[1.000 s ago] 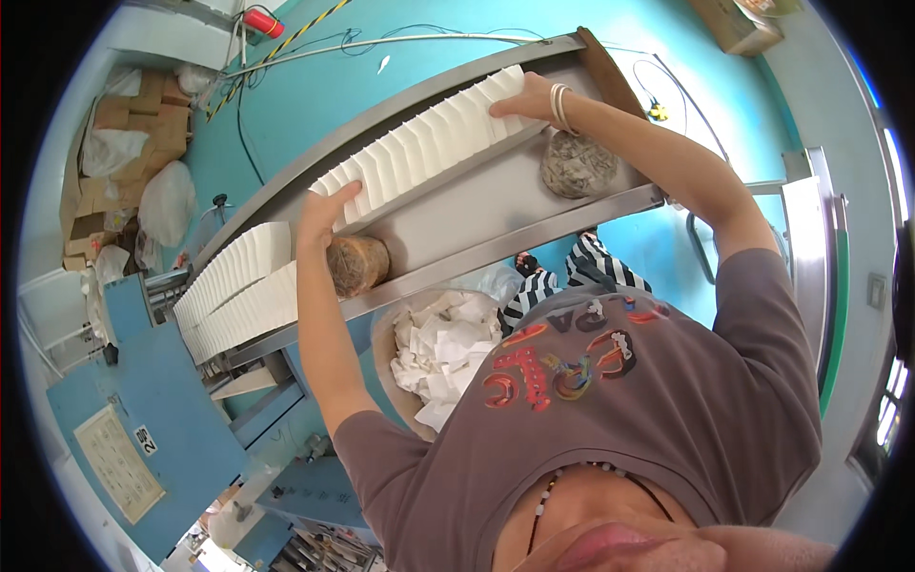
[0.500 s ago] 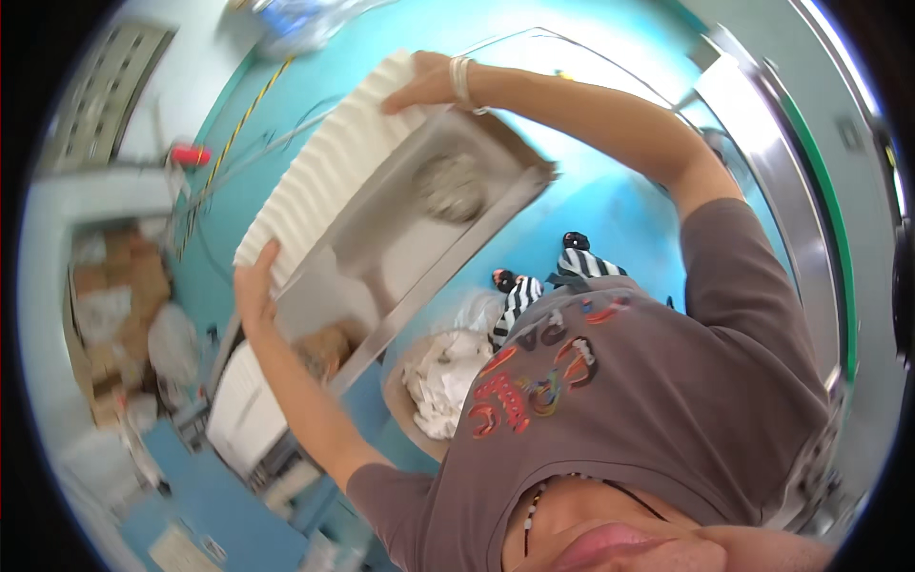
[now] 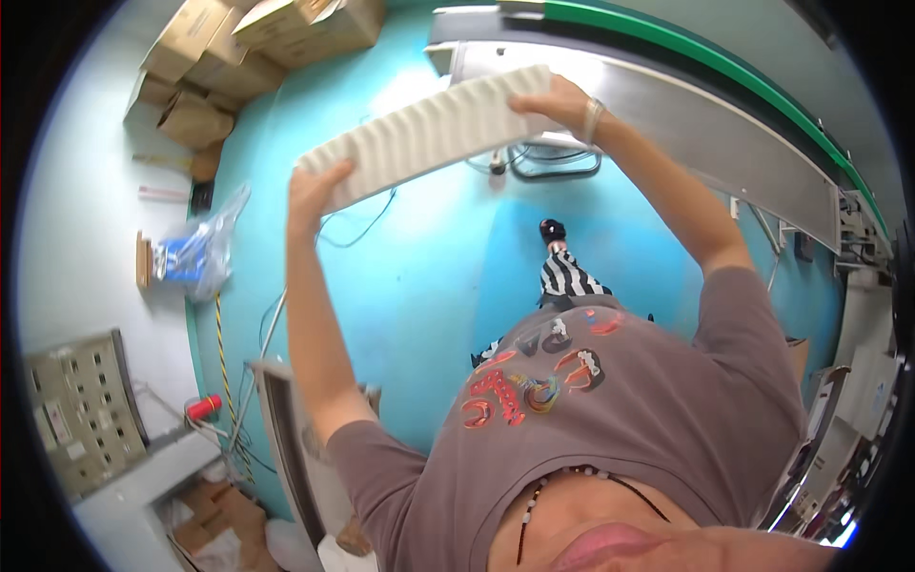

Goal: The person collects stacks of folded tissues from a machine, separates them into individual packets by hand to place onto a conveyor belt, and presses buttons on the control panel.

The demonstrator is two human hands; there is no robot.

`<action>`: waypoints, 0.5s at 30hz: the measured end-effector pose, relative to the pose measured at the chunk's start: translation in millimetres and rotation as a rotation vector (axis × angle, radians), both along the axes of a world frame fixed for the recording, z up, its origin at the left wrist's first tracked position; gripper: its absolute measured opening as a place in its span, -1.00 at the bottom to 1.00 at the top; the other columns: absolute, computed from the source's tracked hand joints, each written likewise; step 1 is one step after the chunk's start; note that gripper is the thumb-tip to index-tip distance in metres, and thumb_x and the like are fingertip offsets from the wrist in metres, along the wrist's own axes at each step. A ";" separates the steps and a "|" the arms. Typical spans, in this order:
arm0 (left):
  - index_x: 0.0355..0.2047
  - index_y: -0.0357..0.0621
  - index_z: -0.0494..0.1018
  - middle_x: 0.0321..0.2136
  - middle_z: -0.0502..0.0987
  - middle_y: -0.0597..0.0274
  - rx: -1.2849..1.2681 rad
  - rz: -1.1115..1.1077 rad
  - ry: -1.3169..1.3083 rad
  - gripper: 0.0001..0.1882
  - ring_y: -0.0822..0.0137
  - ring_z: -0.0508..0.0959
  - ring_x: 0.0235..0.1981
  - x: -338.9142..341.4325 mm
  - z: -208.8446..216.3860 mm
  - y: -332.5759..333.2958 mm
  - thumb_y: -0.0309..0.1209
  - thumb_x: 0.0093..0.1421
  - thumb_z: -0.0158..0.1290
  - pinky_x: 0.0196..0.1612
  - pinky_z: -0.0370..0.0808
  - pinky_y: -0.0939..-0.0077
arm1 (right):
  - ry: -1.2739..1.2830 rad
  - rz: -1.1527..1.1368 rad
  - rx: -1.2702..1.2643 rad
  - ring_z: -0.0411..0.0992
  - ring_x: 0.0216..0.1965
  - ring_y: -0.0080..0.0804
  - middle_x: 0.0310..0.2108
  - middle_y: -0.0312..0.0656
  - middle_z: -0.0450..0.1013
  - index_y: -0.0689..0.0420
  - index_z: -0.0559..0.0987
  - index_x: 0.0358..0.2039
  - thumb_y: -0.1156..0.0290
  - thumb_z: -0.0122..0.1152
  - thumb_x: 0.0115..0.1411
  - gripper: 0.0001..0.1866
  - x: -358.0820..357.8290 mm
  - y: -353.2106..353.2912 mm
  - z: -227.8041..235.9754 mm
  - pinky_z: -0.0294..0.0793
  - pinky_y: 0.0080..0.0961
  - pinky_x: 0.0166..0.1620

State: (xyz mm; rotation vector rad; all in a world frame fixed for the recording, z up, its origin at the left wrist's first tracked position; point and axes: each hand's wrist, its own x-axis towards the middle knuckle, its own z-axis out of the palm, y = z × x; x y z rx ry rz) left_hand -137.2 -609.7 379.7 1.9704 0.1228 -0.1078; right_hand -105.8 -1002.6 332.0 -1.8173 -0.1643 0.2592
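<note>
The left hand [image 3: 310, 195] and right hand [image 3: 560, 105] clasp a white stack's [image 3: 438, 129] ends above the floor [image 3: 410, 286], thumbs on top, other fingers mostly hidden. Near left, a trough [image 3: 279, 429] holds a brown lump [image 3: 353, 537]; far left stand boxes [image 3: 315, 40], contents unseen.

Turquoise floor [image 3: 419, 315], with cardboard boxes [image 3: 214, 48] piled at its far left corner. Along the floor's left edge, beside a white wall [image 3: 95, 238], are a blue bundle in clear plastic [image 3: 183, 259], a yellow-and-black striped strip [image 3: 224, 345] and a red cylinder [image 3: 204, 408]. A long steel bench [image 3: 686, 129] with a green strip [image 3: 629, 26] stands toward the far right corner.
</note>
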 end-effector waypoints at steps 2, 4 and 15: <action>-0.23 -0.35 0.51 -0.36 0.57 0.17 -0.049 -0.185 -0.023 -0.58 0.41 0.55 -0.41 66.8 -30.1 -73.1 -0.37 -0.09 0.27 -0.32 0.48 0.53 | 0.161 -0.226 -0.152 0.45 -0.20 -0.43 -0.21 -0.18 0.49 0.22 0.48 -0.12 0.30 0.39 -0.10 -0.48 15.9 -83.5 -36.9 0.39 -0.52 -0.06; -0.24 -0.33 0.51 -0.35 0.57 0.19 -0.048 -0.338 0.044 -0.60 0.42 0.54 -0.40 113.5 -60.3 -139.0 -0.38 -0.11 0.27 -0.32 0.47 0.52 | 0.259 -0.322 -0.017 0.45 -0.18 -0.43 -0.21 -0.16 0.49 0.22 0.48 -0.12 0.31 0.41 -0.11 -0.47 2.9 -127.2 -29.9 0.39 -0.51 -0.04; -0.01 -0.26 0.41 -0.10 0.49 -0.06 0.705 -0.143 0.220 -0.31 0.08 0.47 -0.05 148.4 -115.2 -224.5 0.08 0.05 0.07 0.04 0.33 0.30 | 0.314 -0.544 -0.269 0.32 0.07 -0.13 -0.01 0.14 0.36 0.36 0.46 -0.10 -0.13 0.32 -0.10 -0.21 -31.4 -188.7 -102.4 0.28 -0.36 0.12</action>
